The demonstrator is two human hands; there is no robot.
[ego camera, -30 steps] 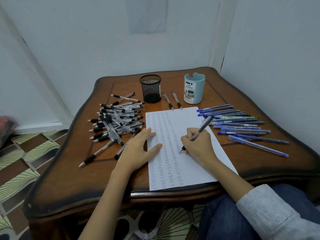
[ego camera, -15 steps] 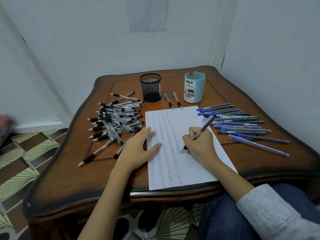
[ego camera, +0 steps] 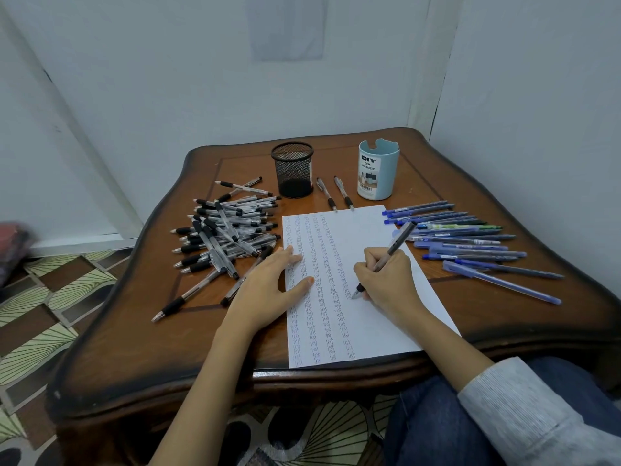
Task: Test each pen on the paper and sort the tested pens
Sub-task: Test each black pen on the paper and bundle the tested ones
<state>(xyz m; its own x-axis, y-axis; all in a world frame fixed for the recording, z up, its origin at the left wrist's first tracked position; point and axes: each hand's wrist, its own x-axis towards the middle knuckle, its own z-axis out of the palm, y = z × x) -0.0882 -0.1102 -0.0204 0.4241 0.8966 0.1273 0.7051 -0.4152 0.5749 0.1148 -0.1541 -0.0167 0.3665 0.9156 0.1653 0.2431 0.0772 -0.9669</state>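
A white sheet of paper lies on the wooden table, covered with columns of small scribbles. My right hand grips a dark pen with its tip touching the paper near the middle. My left hand rests flat across the paper's left edge, fingers straight. A heap of black-grip pens lies to the left of the sheet. A row of blue pens lies to the right.
A black mesh cup and a light blue desk organizer stand at the back, with two pens between them. Walls close in behind and at the right. My knee sits under the table's front edge.
The pen tip has crept slightly along the paper as my right hand writes. My left hand has stayed in place.
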